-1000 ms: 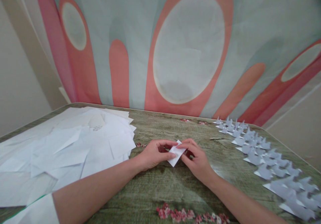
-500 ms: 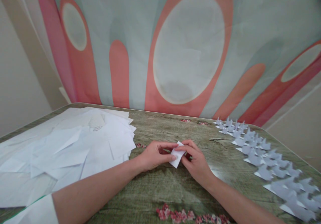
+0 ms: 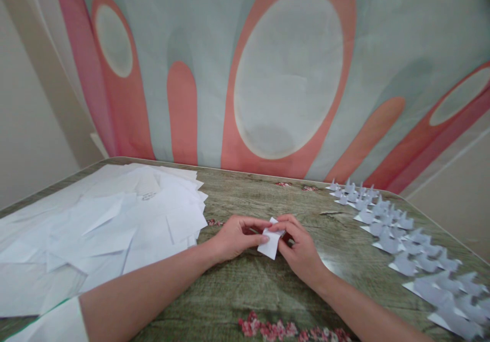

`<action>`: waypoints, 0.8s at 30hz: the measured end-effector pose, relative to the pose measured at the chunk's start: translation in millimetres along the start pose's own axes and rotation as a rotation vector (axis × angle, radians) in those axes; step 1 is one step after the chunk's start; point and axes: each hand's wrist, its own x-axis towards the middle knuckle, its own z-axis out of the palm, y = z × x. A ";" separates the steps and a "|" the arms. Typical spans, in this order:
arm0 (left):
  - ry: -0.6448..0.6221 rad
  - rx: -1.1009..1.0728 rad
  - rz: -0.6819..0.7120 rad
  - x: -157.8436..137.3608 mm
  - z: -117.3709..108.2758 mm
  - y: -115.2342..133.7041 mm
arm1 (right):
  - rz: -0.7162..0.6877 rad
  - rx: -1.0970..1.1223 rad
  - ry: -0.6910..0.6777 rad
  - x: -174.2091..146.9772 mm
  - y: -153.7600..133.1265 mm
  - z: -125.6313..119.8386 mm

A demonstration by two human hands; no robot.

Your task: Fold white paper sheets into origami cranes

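Observation:
A small folded piece of white paper is held between both hands just above the middle of the table. My left hand pinches its left side, with the thumb on the near face and the fingers behind. On the other side, my right hand is closed on the paper's upper right part, index finger lying across it. The fingers hide some of the folds at the top.
A spread pile of white paper sheets covers the table's left side. Along the right edge stand rows of folded paper cranes. The wood-grain tabletop has printed pink flowers. A patterned backdrop rises behind it.
The folded paper has turned a little in my fingers, and its lower part looks wider and squarer. Both hands have stayed almost in place.

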 end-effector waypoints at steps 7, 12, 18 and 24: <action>0.078 0.041 0.030 -0.3 2.3 -0.8 | -0.011 -0.028 -0.009 1.4 -3.1 -0.8; 0.127 0.053 0.023 -0.1 2.5 -0.2 | -0.028 -0.025 -0.026 1.2 -6.3 -2.7; 0.149 0.046 0.011 -0.4 2.5 1.4 | 0.075 -0.031 0.067 -0.8 -4.0 -0.8; 0.152 0.080 0.030 -0.3 0.7 -0.1 | 0.084 0.007 0.054 -0.7 -2.2 -0.7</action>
